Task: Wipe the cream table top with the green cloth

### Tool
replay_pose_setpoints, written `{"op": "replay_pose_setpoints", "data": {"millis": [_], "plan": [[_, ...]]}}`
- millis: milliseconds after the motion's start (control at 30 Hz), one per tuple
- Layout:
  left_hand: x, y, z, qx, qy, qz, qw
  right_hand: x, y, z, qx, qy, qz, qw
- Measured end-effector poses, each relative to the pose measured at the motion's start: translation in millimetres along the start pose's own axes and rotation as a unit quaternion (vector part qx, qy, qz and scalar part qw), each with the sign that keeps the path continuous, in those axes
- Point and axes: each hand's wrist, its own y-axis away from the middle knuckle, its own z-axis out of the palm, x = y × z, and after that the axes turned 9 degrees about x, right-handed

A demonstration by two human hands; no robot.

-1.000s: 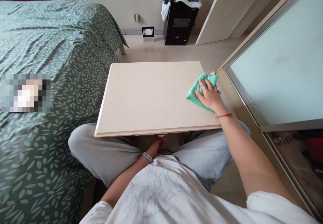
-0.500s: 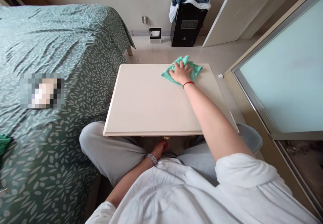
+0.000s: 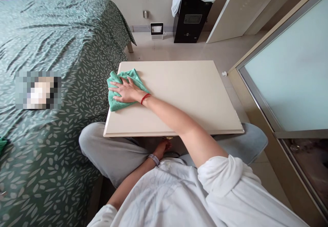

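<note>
A green cloth (image 3: 114, 100) lies on the left part of a cream tabletop (image 3: 179, 94), partly over its left edge. My right hand (image 3: 125, 89) rests flat on that cloth, fingers spread, with a red string round the wrist. Below the table's front edge, between my legs, my left hand (image 3: 163, 148) has its fingers loosely curled, and nothing shows in it. A pale watch (image 3: 154, 158) is on the left wrist.
A bed with a green leaf-patterned cover (image 3: 77, 49) stands at the left, a blurred-out item on it. Past the table are a black cabinet (image 3: 191, 24) topped with clothes and a small white-framed screen (image 3: 156, 30). A frosted sliding door (image 3: 287, 70) is at the right.
My right hand and the green cloth have moved from the tabletop's far right to its left side. My left hand has barely moved. The view has shifted slightly.
</note>
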Motion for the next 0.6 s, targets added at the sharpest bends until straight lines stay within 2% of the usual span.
{"op": "replay_pose_setpoints", "data": {"millis": [100,200,267,367,500,600], "plan": [[6.3,7.6,1.9,0.021,-0.001,-0.007,1.000,1.6,29.0,-4.7,-0.039,-0.002,-0.052,0.998],[10.6,14.3,3.6,0.028,-0.001,-0.010,1.000,24.6,59.5,-17.3,-0.040,-0.001,-0.034,0.999],[12.1,17.4,4.2,0.031,-0.001,-0.011,0.999,50.4,80.5,-29.9,-0.027,0.012,0.015,0.999],[13.6,19.9,4.4,0.035,-0.005,-0.011,0.999,98.7,119.1,-53.4,0.002,0.043,0.131,0.990],[15.2,20.7,5.4,0.040,-0.014,-0.011,0.999,160.0,187.8,-85.8,0.053,0.097,0.291,0.950],[15.8,20.9,6.7,0.036,-0.024,-0.014,0.999,184.5,239.9,-102.3,0.076,0.125,0.373,0.916]]}}
